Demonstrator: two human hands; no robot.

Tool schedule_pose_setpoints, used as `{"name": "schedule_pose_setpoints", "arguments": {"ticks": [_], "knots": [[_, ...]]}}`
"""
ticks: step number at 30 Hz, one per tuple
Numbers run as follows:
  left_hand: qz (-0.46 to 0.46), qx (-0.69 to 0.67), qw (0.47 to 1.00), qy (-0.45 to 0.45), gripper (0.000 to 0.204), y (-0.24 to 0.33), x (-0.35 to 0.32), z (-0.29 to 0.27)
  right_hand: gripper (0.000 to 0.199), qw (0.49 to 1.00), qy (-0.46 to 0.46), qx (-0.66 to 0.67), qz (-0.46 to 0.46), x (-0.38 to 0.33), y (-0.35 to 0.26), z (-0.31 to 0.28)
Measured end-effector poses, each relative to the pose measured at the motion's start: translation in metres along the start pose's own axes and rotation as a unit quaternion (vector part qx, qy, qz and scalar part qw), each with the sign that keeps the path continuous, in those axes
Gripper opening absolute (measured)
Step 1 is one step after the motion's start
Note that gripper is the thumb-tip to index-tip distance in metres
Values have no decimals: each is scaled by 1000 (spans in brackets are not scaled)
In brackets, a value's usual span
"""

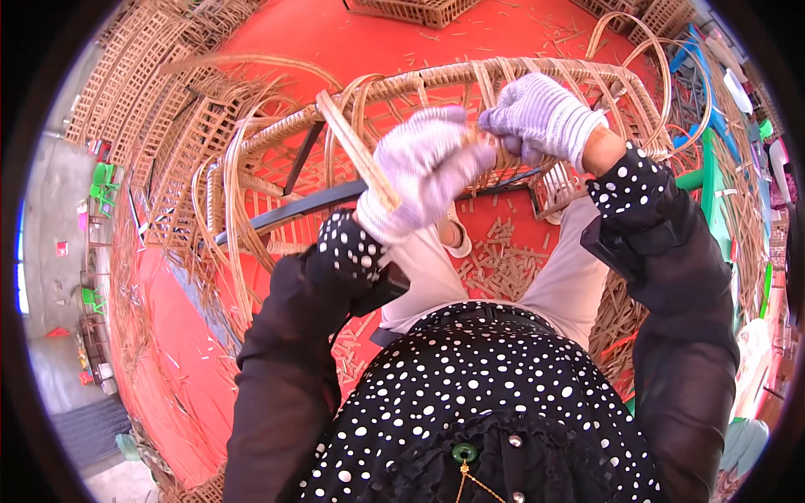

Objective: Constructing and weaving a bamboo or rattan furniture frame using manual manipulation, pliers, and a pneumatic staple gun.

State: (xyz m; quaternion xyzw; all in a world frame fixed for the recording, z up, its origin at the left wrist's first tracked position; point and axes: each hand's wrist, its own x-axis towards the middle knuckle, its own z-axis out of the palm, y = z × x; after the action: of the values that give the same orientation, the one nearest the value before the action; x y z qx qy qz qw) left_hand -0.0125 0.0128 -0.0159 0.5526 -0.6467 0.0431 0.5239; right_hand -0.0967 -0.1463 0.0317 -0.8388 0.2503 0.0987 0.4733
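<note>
A large woven rattan frame (402, 81) with an open lattice and a wrapped rim lies across my lap area. My left hand (419, 172), in a lilac-and-white striped knit glove, is closed around a flat rattan strip (354, 144), whose loose end sticks up past the wrist. The right hand (541, 117), gloved alike, is just below the wrapped rim, its fingers pinched together. A short tan bit of strip shows between the two hands; the fingertips partly hide it. Long loops of rattan strip (239, 210) hang from the frame's left end, with more loops at its right end.
Cut rattan pieces (503, 260) litter the red floor (285, 29) between my feet. Stacked woven lattice panels (138, 75) stand at the far left. A dark curved bar (310, 205) crosses the frame under my left wrist. Green chairs (102, 186) stand farther left.
</note>
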Motion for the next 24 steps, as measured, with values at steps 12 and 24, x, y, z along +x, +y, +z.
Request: {"name": "schedule_pose_setpoints", "arguments": {"ticks": [12,24], "knots": [[123,197,972,-28,26,8,-40,14,34,790,287,-361,-405,-28,38,21],[-125,-87,985,80,20,17,-25,-17,29,844,203,-364,-338,-13,41,45]]}}
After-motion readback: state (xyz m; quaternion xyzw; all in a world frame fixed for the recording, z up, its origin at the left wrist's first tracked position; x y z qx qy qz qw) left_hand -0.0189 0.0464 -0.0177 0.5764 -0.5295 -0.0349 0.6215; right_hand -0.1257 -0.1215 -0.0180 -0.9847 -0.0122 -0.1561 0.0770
